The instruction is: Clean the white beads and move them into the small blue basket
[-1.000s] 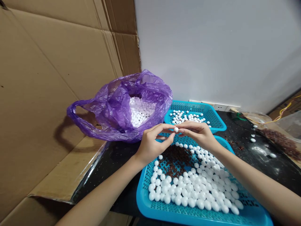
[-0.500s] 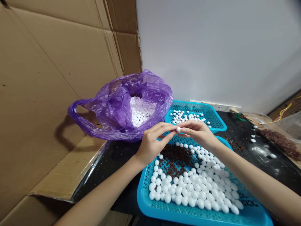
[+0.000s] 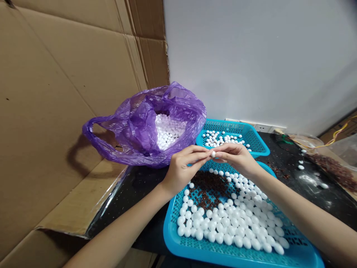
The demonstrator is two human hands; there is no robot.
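A small white ball [image 3: 213, 154] is pinched between the fingertips of both hands. My left hand [image 3: 185, 163] grips it from the left and my right hand [image 3: 235, 158] from the right, fingers closed. Both hands are above the far edge of the near blue basket [image 3: 178, 247]. That basket holds many white balls [image 3: 231, 223] and a patch of dark reddish-brown bits [image 3: 210, 188]. Just behind my hands stands a second blue basket [image 3: 260, 143], with smaller-looking white balls scattered in it.
An open purple plastic bag [image 3: 131, 130] full of white balls leans by a cardboard panel [image 3: 50, 93] at left. On the black tabletop [image 3: 292, 160] lie a few stray balls. Brown bits [image 3: 334, 171] and yellow wires [image 3: 334, 136] are at right. A wall socket [image 3: 262, 128] sits behind.
Both hands keep the ball pinched in nearly the same place, with slight finger movement. The whole view has shifted slightly.
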